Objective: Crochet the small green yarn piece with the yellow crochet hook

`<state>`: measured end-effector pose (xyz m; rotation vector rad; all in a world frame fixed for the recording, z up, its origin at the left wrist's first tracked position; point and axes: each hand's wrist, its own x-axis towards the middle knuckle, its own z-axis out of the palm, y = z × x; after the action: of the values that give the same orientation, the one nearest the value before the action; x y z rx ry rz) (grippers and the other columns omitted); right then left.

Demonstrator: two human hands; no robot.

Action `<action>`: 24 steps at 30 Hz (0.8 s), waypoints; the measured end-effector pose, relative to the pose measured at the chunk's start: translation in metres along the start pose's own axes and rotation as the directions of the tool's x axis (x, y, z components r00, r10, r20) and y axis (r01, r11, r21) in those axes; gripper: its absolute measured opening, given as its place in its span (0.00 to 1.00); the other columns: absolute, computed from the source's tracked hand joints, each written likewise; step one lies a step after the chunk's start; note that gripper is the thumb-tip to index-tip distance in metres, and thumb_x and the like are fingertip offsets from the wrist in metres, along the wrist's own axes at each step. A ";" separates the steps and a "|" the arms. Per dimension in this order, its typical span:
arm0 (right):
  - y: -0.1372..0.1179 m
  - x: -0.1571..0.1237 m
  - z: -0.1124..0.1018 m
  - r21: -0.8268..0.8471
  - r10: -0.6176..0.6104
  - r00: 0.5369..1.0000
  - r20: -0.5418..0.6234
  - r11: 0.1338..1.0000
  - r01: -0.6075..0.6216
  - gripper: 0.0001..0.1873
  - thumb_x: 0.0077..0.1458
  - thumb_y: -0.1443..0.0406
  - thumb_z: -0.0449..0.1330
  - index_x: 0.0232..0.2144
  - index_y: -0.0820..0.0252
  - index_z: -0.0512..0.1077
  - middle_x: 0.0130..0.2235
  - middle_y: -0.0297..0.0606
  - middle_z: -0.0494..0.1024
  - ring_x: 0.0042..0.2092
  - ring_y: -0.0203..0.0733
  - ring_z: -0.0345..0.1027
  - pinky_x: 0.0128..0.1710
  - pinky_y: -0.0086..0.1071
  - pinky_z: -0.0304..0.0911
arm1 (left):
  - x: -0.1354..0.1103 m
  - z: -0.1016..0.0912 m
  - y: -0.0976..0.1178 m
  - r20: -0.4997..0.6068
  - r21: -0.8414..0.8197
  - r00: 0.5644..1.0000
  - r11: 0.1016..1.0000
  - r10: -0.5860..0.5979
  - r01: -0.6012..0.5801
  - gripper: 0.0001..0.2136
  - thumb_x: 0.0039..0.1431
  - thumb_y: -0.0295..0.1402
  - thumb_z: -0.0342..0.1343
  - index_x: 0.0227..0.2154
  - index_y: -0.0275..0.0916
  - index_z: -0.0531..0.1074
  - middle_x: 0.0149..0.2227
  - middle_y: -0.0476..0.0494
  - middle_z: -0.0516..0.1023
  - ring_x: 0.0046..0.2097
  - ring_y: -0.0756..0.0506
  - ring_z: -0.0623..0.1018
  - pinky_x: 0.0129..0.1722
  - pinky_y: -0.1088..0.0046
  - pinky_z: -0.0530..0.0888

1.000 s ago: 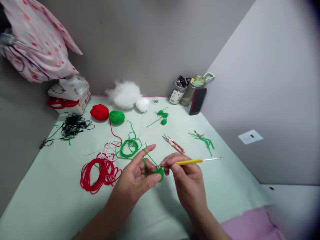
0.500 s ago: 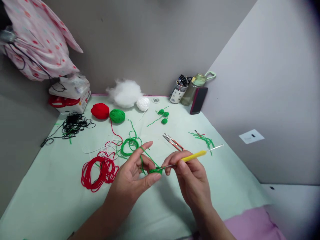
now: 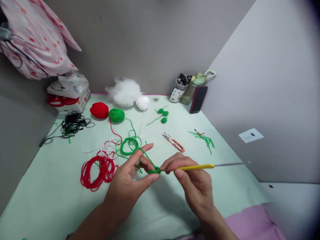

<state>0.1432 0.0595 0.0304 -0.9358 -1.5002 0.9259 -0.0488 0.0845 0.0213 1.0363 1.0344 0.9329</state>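
Note:
My left hand [image 3: 132, 180] pinches a small green crochet piece [image 3: 154, 171] between thumb and middle finger. A green yarn strand runs over its raised index finger. My right hand [image 3: 191, 178] grips a yellow-handled crochet hook [image 3: 200, 166], whose tip is in the green piece and whose metal end points right. The strand leads back to a green yarn coil [image 3: 129, 145] and a green yarn ball [image 3: 116, 115] on the pale green table [image 3: 50, 186].
A red yarn loop pile [image 3: 97, 171], white yarn [image 3: 108, 150], black yarn tangle [image 3: 72, 122], red yarn ball [image 3: 99, 110], white ball [image 3: 142, 103], stuffing [image 3: 123, 92], snips [image 3: 173, 141], small green pieces [image 3: 162, 116], green scraps [image 3: 205, 139], pen cup [image 3: 178, 90], bottle [image 3: 193, 87] and phone [image 3: 198, 100] lie around.
My right hand has swung the hook's rear end down and out to the right, nearly level. The green piece has moved slightly with both hands. The yarn stays over my left index finger.

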 end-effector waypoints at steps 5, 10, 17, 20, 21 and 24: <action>0.003 0.003 0.001 0.236 0.097 0.992 -0.076 0.969 -0.077 0.09 0.72 0.63 0.60 0.41 0.54 0.81 0.38 0.37 0.84 0.36 0.38 0.76 0.38 0.33 0.73 | -0.004 0.004 0.008 -0.011 -0.108 0.999 0.994 -0.035 0.033 0.28 0.53 0.33 0.72 0.59 0.45 0.78 0.33 0.52 0.77 0.41 0.44 0.77 0.53 0.64 0.72; 0.005 0.005 0.005 0.326 0.174 0.978 -0.114 0.937 -0.129 0.08 0.70 0.62 0.62 0.39 0.54 0.82 0.37 0.36 0.85 0.34 0.37 0.76 0.38 0.32 0.74 | -0.004 0.005 0.013 0.012 -0.141 0.999 0.989 -0.046 0.047 0.23 0.54 0.33 0.73 0.53 0.44 0.81 0.34 0.50 0.78 0.41 0.44 0.77 0.52 0.64 0.71; 0.001 0.000 0.003 0.146 0.077 0.992 -0.105 0.987 -0.061 0.09 0.72 0.64 0.59 0.42 0.52 0.80 0.39 0.36 0.84 0.37 0.38 0.76 0.40 0.34 0.73 | -0.002 0.002 0.007 0.018 -0.113 1.000 0.994 -0.013 0.015 0.17 0.55 0.31 0.71 0.49 0.45 0.82 0.34 0.51 0.76 0.43 0.44 0.76 0.53 0.64 0.71; -0.003 -0.003 0.003 -0.083 -0.043 0.998 -0.055 0.996 0.038 0.11 0.72 0.69 0.57 0.45 0.52 0.79 0.40 0.38 0.84 0.41 0.41 0.77 0.43 0.36 0.73 | -0.001 0.001 0.002 0.009 -0.018 1.000 1.000 0.025 -0.025 0.17 0.57 0.32 0.70 0.50 0.48 0.82 0.36 0.50 0.77 0.45 0.43 0.76 0.55 0.65 0.69; -0.003 -0.003 0.002 -0.155 -0.097 0.995 -0.026 0.984 0.092 0.13 0.71 0.71 0.57 0.47 0.52 0.78 0.40 0.38 0.84 0.42 0.42 0.77 0.43 0.37 0.73 | -0.001 0.000 0.001 -0.005 0.019 0.999 0.999 0.035 -0.035 0.18 0.58 0.32 0.70 0.51 0.48 0.82 0.36 0.50 0.77 0.46 0.43 0.76 0.55 0.65 0.69; -0.001 -0.006 0.003 -0.363 -0.263 0.962 0.078 0.891 0.273 0.19 0.67 0.75 0.57 0.53 0.51 0.76 0.42 0.41 0.86 0.41 0.44 0.79 0.41 0.38 0.75 | -0.002 0.000 0.001 -0.065 0.116 0.996 0.992 0.065 -0.057 0.20 0.58 0.34 0.70 0.54 0.49 0.81 0.34 0.51 0.77 0.45 0.42 0.75 0.53 0.65 0.69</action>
<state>0.1409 0.0537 0.0291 -0.9517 -1.8140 0.4609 -0.0491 0.0824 0.0226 1.1426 1.1291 0.9732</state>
